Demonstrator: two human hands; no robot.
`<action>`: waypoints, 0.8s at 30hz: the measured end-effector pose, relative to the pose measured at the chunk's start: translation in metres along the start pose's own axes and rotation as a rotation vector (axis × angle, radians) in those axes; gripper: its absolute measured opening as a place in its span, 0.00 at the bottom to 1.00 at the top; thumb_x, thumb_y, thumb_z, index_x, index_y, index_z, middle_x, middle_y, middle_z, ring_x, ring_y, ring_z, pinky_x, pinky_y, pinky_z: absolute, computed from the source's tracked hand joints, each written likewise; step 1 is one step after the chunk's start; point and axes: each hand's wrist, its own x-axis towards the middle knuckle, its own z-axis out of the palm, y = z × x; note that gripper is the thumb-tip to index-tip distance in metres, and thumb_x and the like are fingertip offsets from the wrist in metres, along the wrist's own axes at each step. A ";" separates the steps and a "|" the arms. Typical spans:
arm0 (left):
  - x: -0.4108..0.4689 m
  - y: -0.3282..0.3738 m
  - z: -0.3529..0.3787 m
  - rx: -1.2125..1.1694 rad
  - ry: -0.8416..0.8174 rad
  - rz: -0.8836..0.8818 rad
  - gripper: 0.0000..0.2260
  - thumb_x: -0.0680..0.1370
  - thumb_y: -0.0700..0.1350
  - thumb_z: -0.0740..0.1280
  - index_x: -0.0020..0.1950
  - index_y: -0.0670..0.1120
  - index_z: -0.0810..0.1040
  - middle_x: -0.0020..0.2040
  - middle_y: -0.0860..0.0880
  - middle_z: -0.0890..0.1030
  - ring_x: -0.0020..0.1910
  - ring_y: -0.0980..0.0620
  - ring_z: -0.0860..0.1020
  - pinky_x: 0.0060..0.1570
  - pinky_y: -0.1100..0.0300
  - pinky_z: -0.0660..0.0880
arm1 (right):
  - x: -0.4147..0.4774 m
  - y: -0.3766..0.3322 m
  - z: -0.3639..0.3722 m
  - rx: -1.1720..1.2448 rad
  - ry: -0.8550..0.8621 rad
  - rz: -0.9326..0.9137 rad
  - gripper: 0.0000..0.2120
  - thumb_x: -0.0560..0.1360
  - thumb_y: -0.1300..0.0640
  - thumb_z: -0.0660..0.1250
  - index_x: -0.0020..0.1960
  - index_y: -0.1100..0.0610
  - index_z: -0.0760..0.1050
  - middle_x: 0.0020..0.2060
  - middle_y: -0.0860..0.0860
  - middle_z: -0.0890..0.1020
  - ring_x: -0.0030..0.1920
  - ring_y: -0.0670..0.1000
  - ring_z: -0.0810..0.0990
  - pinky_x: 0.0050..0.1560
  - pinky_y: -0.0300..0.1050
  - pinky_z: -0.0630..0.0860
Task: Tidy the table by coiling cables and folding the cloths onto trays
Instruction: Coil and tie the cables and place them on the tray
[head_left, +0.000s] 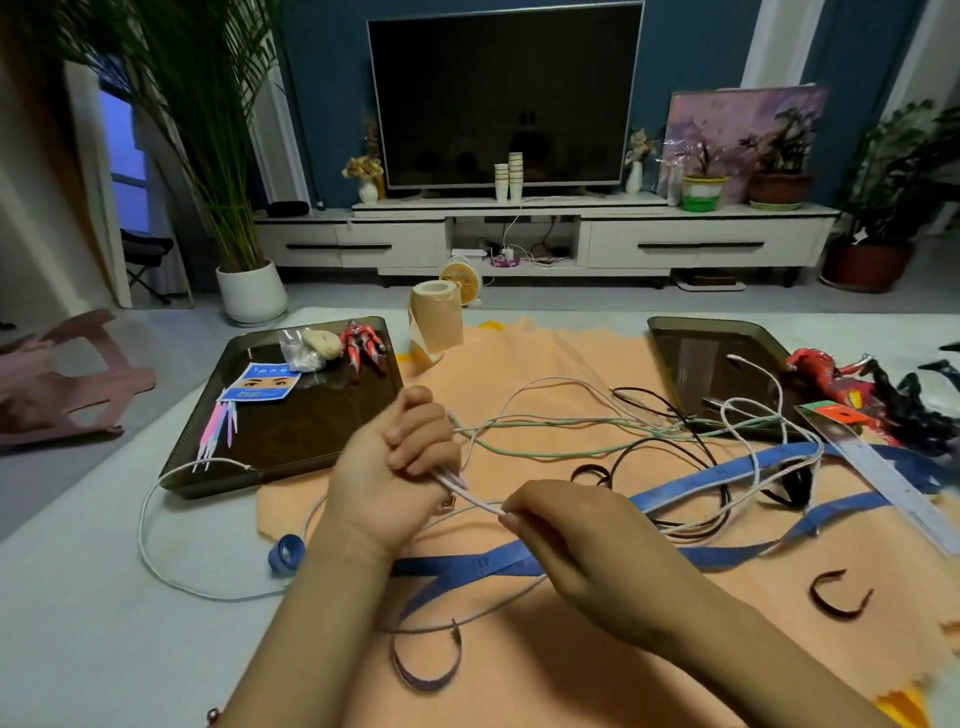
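Nearest, the orange cloth (571, 649) lies spread flat over the white table (104, 623), with a blue tape measure (467, 564) trailing loose across it. It looks soft and limp, so it would best be lifted by two corners to fold.

Just beyond, the right hand (566, 535) has a narrow grip, fingertips pinching the white cable (478, 501). The left hand (395, 467), a little farther and to the left, has a closed grip round the same cable, with strands passing through the fist. The cable looks light, thin and springy. It will likely want to uncoil, so each loop should be held in the fist while the other hand feeds slack.

To the right, a green cable (519, 453) and a black cable (647, 391) lie tangled with the white one on the cloth, some loops reaching over the right tray (691, 353). Pulling hard could tighten the snarl.

Farther left, the left tray (311, 426) holds small items. A tan roll (436, 322) stands between the trays at the far edge of the table.

Beyond the table are a pale floor (337, 296), a low white cabinet (701, 244), a dark TV (504, 93) on a blue wall, and a tall potted plant (249, 291) at the far left. The room is dim.
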 end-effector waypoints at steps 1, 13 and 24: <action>-0.004 0.006 -0.001 -0.007 -0.050 -0.046 0.13 0.79 0.44 0.56 0.35 0.46 0.69 0.22 0.53 0.59 0.19 0.58 0.54 0.19 0.65 0.54 | 0.001 0.003 -0.002 0.049 -0.020 0.022 0.12 0.80 0.50 0.56 0.50 0.55 0.75 0.36 0.45 0.74 0.38 0.47 0.70 0.40 0.42 0.65; -0.028 0.029 0.007 0.231 -0.397 -0.419 0.17 0.83 0.47 0.52 0.48 0.36 0.74 0.34 0.43 0.78 0.20 0.59 0.63 0.22 0.69 0.58 | 0.004 0.060 -0.030 0.612 -0.183 0.429 0.16 0.71 0.44 0.65 0.36 0.56 0.80 0.21 0.46 0.70 0.22 0.44 0.65 0.24 0.34 0.63; -0.006 -0.055 0.009 0.616 0.067 -0.325 0.21 0.82 0.49 0.53 0.45 0.40 0.82 0.37 0.44 0.84 0.30 0.51 0.82 0.26 0.64 0.77 | 0.020 0.039 -0.024 0.170 0.448 0.443 0.08 0.73 0.54 0.69 0.39 0.57 0.82 0.21 0.42 0.69 0.25 0.41 0.70 0.29 0.31 0.63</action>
